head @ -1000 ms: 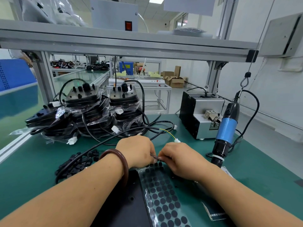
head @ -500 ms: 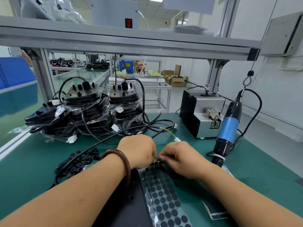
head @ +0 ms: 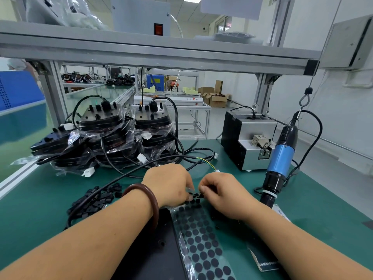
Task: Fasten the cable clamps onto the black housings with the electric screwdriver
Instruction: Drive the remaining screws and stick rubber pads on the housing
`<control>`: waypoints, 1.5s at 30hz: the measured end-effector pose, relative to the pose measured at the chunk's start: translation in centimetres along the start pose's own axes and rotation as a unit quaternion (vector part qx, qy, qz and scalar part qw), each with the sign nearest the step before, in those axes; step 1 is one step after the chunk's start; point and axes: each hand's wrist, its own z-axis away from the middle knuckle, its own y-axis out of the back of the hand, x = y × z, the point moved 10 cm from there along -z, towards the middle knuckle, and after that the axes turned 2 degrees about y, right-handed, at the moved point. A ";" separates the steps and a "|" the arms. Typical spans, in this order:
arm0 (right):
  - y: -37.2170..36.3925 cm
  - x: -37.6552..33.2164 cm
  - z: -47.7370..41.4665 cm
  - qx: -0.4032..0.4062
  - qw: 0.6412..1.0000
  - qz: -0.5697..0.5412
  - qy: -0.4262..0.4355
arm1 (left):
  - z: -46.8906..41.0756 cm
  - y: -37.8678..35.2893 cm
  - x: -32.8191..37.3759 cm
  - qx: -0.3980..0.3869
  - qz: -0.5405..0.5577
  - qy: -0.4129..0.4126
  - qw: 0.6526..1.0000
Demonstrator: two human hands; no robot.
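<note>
A flat black housing (head: pixel 149 253) lies on the green mat right below me, partly under my forearms. Across it lies a clear sheet of round black pads (head: pixel 201 241). My left hand (head: pixel 169 184) presses curled fingers on the sheet's far end. My right hand (head: pixel 222 195) pinches the same end with thumb and forefinger, a small gap from the left. A pile of small black cable clamps (head: pixel 94 199) sits to the left of my left wrist. The blue and black electric screwdriver (head: pixel 280 158) hangs from a hook at the right, untouched.
Stacks of bagged black housings (head: pixel 105 138) with cables stand at the back left. A black cable (head: pixel 113 182) runs from them across the clamps. A grey screw feeder (head: pixel 246 140) stands at the back right. An aluminium shelf frame (head: pixel 161 55) spans overhead.
My fingertips have parted slightly at the sheet's far end and both hands have shifted a little. The screwdriver still hangs in place.
</note>
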 end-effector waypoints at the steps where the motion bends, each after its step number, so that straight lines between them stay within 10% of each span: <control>1: 0.1 0.4 0.0 0.007 1.000 -0.010 -0.011 | 0.0 0.0 -0.1 -0.002 -0.003 0.002 1.000; 21: -0.9 -2.1 0.0 -0.048 0.988 0.110 0.101 | 0.3 0.1 0.8 -0.013 -0.010 -0.002 1.000; 36: 1.3 3.2 0.0 0.103 0.987 -0.081 -0.093 | 0.1 1.1 -1.1 0.012 -0.010 0.044 0.999; 45: 2.5 1.1 0.1 0.167 0.983 -0.011 -0.078 | 1.6 0.0 1.0 -0.045 0.512 0.097 0.853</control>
